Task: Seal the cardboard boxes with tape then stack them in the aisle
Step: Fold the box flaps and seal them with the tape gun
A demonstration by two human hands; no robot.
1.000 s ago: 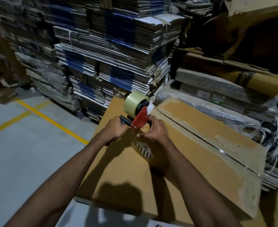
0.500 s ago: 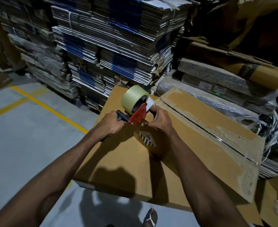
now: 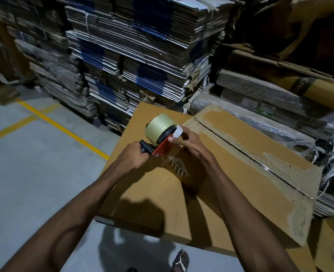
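the right hand [image 3: 189, 146] covers the tape dispenser [image 3: 162, 148] front; its fingertips perhaps pinch tape.

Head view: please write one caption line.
Left hand grips tape dispenser; right hand pinches its tape above cardboard box.

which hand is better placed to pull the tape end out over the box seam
The right hand: its fingers are already at the tape's loose end beside the roll, nearest the open seam. The left hand grips the dispenser handle, so it likely steadies the tool.

Red tape dispenser [image 3: 163, 147], pale green roll [image 3: 159, 128]; brown cardboard box [image 3: 240, 173]; yellow floor line [image 3: 64, 127].
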